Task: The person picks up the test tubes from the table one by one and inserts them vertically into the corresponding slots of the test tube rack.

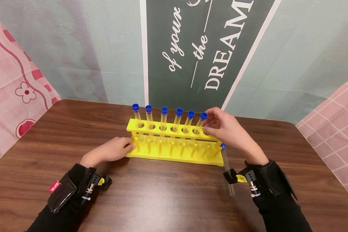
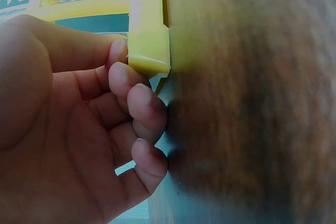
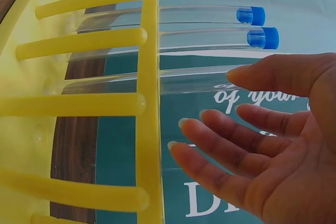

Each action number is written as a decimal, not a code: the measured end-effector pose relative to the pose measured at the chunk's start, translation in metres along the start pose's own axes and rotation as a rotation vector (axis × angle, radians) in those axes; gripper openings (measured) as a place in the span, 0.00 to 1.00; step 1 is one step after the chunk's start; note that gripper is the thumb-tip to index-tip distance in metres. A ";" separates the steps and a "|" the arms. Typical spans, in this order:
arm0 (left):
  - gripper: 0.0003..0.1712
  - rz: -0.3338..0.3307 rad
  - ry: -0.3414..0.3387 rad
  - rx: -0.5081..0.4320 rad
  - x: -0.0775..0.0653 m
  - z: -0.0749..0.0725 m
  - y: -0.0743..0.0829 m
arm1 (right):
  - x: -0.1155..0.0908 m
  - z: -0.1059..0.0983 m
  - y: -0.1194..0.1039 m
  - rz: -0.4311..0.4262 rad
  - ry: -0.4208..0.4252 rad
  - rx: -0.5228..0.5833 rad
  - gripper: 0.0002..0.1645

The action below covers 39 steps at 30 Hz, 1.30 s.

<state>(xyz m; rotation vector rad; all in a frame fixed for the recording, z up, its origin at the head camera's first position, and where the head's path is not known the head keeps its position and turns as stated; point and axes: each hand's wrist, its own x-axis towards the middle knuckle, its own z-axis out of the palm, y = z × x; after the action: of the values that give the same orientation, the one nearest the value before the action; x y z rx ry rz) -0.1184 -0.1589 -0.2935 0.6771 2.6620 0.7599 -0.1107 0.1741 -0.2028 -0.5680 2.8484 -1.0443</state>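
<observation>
A yellow test tube rack (image 1: 168,155) stands upright on the table. Several clear test tubes with blue caps lean in its holes, the rightmost tube (image 1: 199,123) among them. My left hand (image 1: 110,150) holds the rack's left end low down; in the left wrist view, thumb and forefinger pinch the corner of its base (image 2: 149,51). Beside the rightmost tube is my right hand (image 1: 232,130), fingers loosely spread. In the right wrist view its thumb (image 3: 262,74) overlaps the top of that tube (image 3: 191,81), hiding the cap.
One more capped test tube (image 1: 226,162) lies on the brown wooden table (image 1: 162,199) right of the rack, partly covered by the right wrist strap. A row of yellow pegs (image 1: 172,149) rises from the rack's base. Behind the table hangs a cloth with a lettered green panel (image 1: 168,87).
</observation>
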 end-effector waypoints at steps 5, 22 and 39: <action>0.13 -0.003 -0.003 -0.003 0.000 0.000 0.000 | -0.007 -0.004 -0.001 0.001 0.008 0.009 0.21; 0.12 -0.019 -0.009 -0.001 0.001 0.002 -0.003 | -0.034 -0.012 0.003 0.045 0.055 -0.136 0.22; 0.12 -0.008 -0.028 -0.008 0.000 0.000 -0.002 | -0.052 -0.023 0.022 0.105 0.032 -0.152 0.20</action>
<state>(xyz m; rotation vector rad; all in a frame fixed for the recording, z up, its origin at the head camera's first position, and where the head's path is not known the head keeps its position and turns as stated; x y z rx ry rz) -0.1190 -0.1607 -0.2943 0.6700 2.6337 0.7526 -0.0732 0.2220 -0.2032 -0.4080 2.9673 -0.8334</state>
